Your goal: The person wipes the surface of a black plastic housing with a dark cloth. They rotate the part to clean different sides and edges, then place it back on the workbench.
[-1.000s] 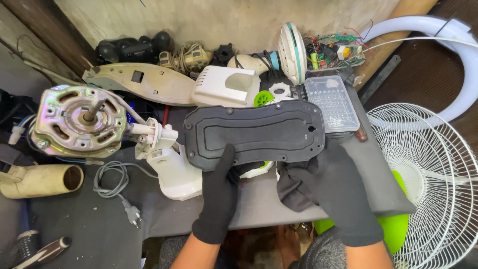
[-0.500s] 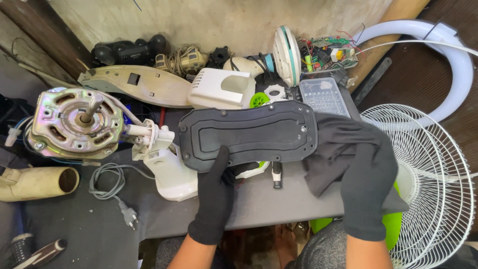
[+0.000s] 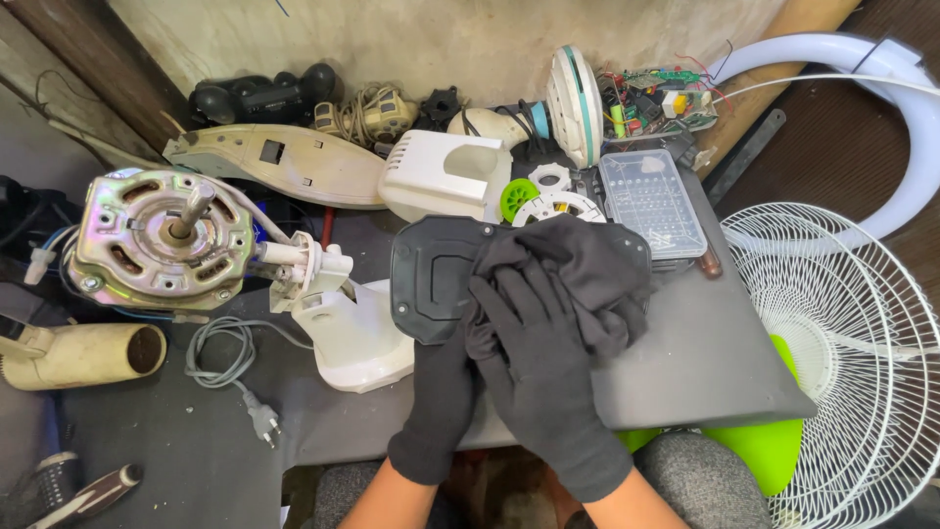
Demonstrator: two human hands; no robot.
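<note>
Both my hands wear black gloves. My left hand [image 3: 443, 392] grips the near edge of a flat black plastic cover [image 3: 431, 279] that lies on the grey work surface [image 3: 685, 362]. My right hand [image 3: 534, 343] presses a black cloth [image 3: 587, 269] flat on top of that cover, and the cloth hides the cover's right half. My palm is down and my fingers are spread over the cloth.
A metal motor [image 3: 162, 240] with a white fan neck [image 3: 343, 323] and grey power cord [image 3: 230, 358] lies at left. Behind are a white housing [image 3: 436, 176], a clear bit case [image 3: 651, 201] and a circuit board [image 3: 661, 98]. A white fan grille [image 3: 852, 333] stands at right.
My right hand has brought the black cloth from the right side of the surface onto the cover. My left hand has stayed on the cover's near edge.
</note>
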